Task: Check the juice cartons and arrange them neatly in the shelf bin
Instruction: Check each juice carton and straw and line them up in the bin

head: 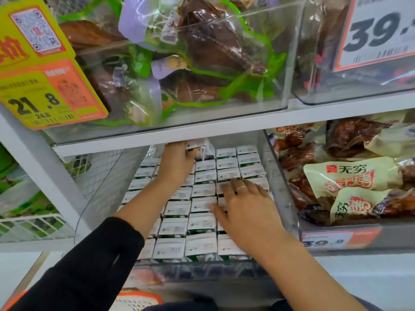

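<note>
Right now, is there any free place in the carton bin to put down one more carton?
Hardly. The cartons fill the bin in tight rows, front to back. The left hand grips a raised carton at the back, so a gap may lie under it, though hidden. The right hand rests flat on the rows.

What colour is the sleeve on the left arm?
Black. The sleeve shows best in the head view.

bright, even store light with only soft shadows under the upper shelf (170,133). white glare streaks the clear bins (224,25) at the top. straight edges bow toward the frame corners, and fine print is soft.
</note>
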